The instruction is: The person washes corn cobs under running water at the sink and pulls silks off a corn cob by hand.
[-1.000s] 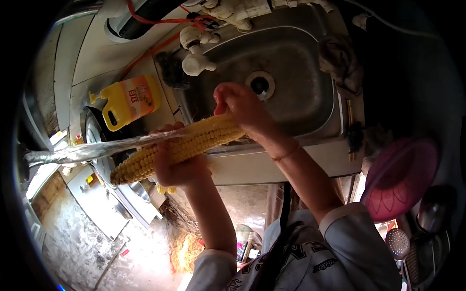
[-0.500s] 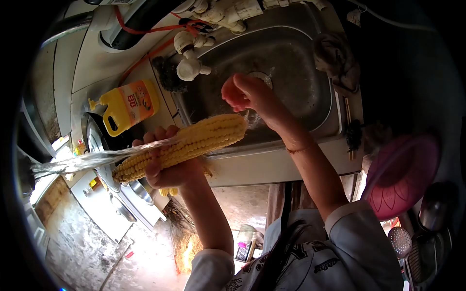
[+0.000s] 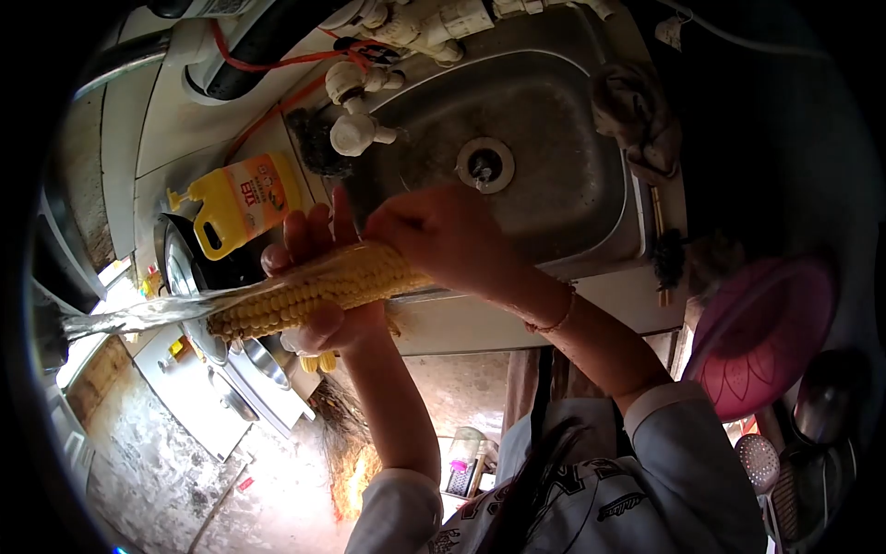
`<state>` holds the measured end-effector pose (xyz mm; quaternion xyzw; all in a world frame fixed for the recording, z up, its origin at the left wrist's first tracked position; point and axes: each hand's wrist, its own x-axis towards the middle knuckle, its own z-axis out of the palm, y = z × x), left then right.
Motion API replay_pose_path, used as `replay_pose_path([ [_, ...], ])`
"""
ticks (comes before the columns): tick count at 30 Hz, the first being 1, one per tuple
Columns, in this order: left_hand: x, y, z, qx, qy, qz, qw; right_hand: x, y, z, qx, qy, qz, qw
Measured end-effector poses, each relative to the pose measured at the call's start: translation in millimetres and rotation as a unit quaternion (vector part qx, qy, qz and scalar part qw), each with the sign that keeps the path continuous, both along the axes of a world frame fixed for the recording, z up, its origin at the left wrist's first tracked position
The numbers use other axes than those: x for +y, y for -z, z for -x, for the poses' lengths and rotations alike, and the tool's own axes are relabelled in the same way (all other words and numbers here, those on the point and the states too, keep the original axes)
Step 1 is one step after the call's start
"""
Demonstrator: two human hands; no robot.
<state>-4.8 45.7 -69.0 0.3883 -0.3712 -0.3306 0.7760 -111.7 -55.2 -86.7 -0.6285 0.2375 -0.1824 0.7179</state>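
A husked yellow ear of corn (image 3: 305,294) lies across my left hand (image 3: 323,323), with the thumb on its near side and the fingers raised behind it. My right hand (image 3: 452,240) is closed at the cob's right end and covers its tip; the fingertips are partly hidden. A stream of water (image 3: 138,316) comes from the left and runs along the top of the corn. Beyond my hands is the metal sink (image 3: 554,102), with its drain (image 3: 484,166) showing. More yellow corn (image 3: 318,363) shows below my left hand.
A yellow jug (image 3: 245,203) stands left of the sink beside a white tap (image 3: 355,129). A dark cloth (image 3: 637,120) hangs over the sink's right edge. A pink basin (image 3: 761,337) and a skimmer (image 3: 759,462) are at the right.
My right hand has moved from above the sink, down and left, onto the end of the corn. The fingers of my left hand have lifted and spread; the drain has come into view.
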Motion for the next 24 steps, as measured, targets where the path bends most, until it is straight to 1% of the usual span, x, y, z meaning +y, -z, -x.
replay_pose_path([
  [2, 0.9, 3.0, 1.6, 0.005, 0.016, 0.014, 1.0, 3.4, 4.0, -0.4, -0.012, 0.061, 0.046, 0.997],
  [3, 0.2, 3.8, 4.3, 0.004, 0.015, 0.013, 1.0, 3.2, 7.0, -1.9, -0.014, 0.06, 0.045, 0.997],
  [5, -5.0, 4.0, 13.9, -0.014, -0.049, -0.028, 0.998, -1.2, 15.1, -5.5, 0.034, 0.067, -0.009, 0.997],
  [6, -5.8, 4.9, 15.7, -0.015, -0.049, -0.028, 0.998, -2.7, 17.9, -6.2, 0.034, 0.067, -0.009, 0.997],
  [8, -7.4, 6.8, 17.5, -0.011, -0.055, -0.047, 0.997, -6.9, 23.6, -7.6, 0.058, 0.078, -0.137, 0.986],
  [9, -7.7, 6.5, 17.7, -0.01, -0.054, -0.046, 0.997, -11.4, 30.0, -6.0, 0.058, 0.078, -0.136, 0.986],
  [11, -7.8, 3.8, 17.8, 0.024, -0.059, -0.032, 0.997, -20.6, 39.0, -0.6, 0.061, 0.115, -0.166, 0.977],
  [12, -8.6, 2.4, 17.9, 0.023, -0.06, -0.032, 0.997, -18.5, 39.7, -0.2, 0.06, 0.115, -0.166, 0.978],
  [14, -15.1, -4.0, 22.3, 0.048, -0.084, -0.038, 0.995, -13.4, 31.1, 2.3, 0.002, 0.157, -0.129, 0.979],
  [15, -19.6, -10.0, 26.0, 0.048, -0.084, -0.038, 0.995, -10.6, 25.7, 4.4, 0.002, 0.156, -0.129, 0.979],
  [16, -32.5, -23.7, 32.8, 0.197, -0.179, -0.044, 0.963, -8.0, 19.5, 7.0, -0.036, 0.152, -0.076, 0.985],
  [17, -33.3, -22.7, 32.8, 0.271, -0.222, -0.048, 0.935, -5.0, 14.8, 9.5, -0.074, 0.147, -0.022, 0.986],
  [18, -34.0, -21.7, 32.9, 0.341, -0.268, -0.046, 0.9, -0.1, 12.2, 10.3, -0.074, 0.146, -0.021, 0.986],
  [19, -23.2, -5.1, 26.5, 0.192, -0.189, -0.063, 0.961, 6.3, 9.9, 9.1, -0.081, 0.116, 0.106, 0.984],
  [21, -19.9, 2.6, 24.1, 0.036, -0.105, -0.078, 0.991, 13.8, -6.0, 8.1, -0.096, 0.11, 0.211, 0.966],
  [22, -23.8, -0.9, 27.0, 0.045, -0.122, -0.079, 0.988, 18.6, -4.6, 5.7, -0.096, 0.11, 0.211, 0.967],
  [24, -24.2, -0.2, 27.8, 0.054, -0.14, -0.08, 0.985, 27.9, 2.4, 2.1, -0.133, 0.177, 0.134, 0.966],
])
